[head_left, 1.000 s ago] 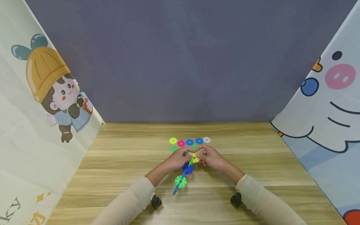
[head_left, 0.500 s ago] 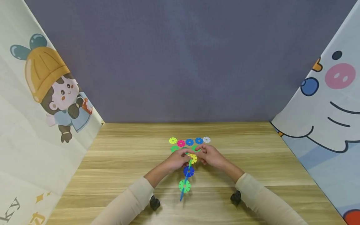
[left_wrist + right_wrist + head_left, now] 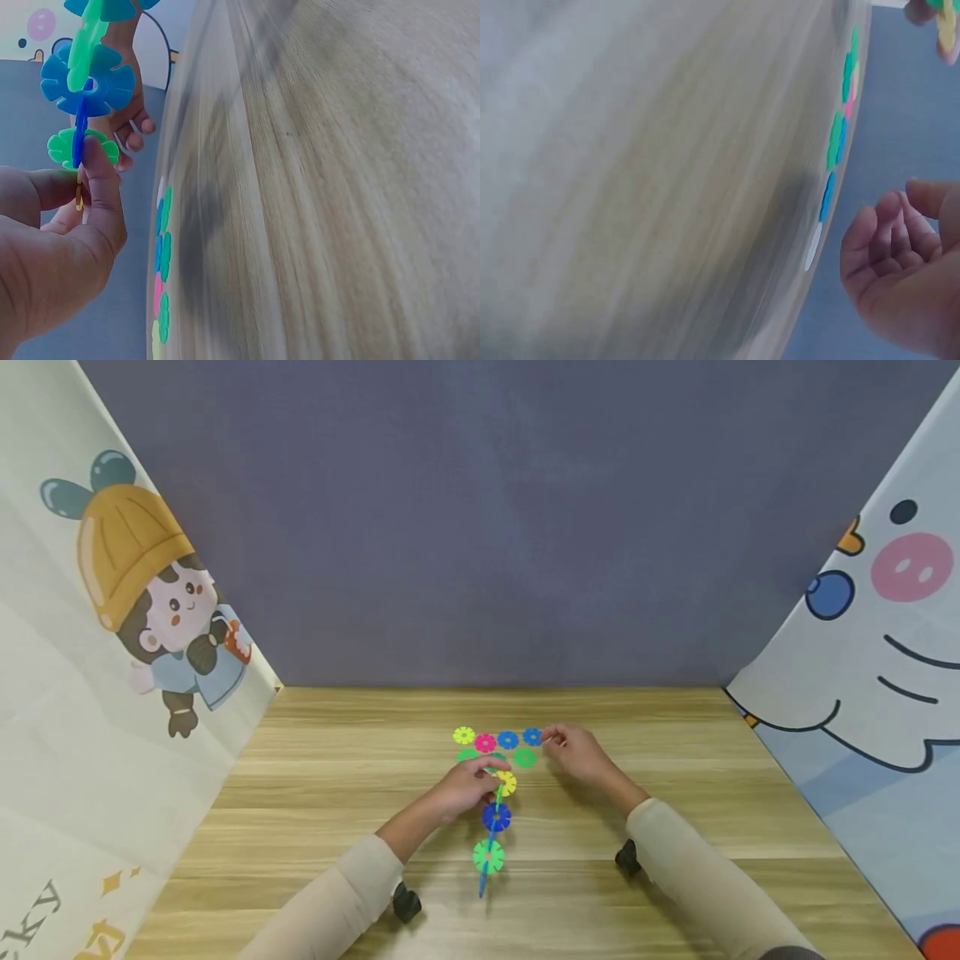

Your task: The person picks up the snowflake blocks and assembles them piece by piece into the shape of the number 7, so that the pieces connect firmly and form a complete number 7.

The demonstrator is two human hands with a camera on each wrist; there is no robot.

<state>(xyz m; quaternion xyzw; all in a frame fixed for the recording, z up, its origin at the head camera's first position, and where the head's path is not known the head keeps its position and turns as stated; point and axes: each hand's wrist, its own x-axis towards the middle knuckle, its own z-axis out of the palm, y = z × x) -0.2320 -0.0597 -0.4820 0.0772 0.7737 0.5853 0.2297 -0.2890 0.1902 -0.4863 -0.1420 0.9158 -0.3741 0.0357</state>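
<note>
My left hand [image 3: 489, 772] pinches the top of a chain of plastic snowflake discs [image 3: 496, 817]: yellow, blue and green discs, then a blue tail, hanging toward me above the wooden table [image 3: 337, 777]. The left wrist view shows thumb and finger [image 3: 97, 176] holding the chain [image 3: 88, 79] by its edge. My right hand [image 3: 553, 740] has loosely curled fingers and holds nothing. It hovers at the right end of a row of loose discs [image 3: 507, 740]. In the right wrist view a white disc [image 3: 811, 247] lies flat just beside that hand [image 3: 892, 225].
Loose yellow-green [image 3: 464, 735], pink [image 3: 485, 742], blue and green [image 3: 524, 757] discs lie mid-table behind the chain. A grey wall closes the back, and cartoon-printed sheets [image 3: 112, 652] close in both sides.
My right hand has let go of the chain and moved up and right to the end of the loose row. My left hand still holds the chain, shifted slightly left.
</note>
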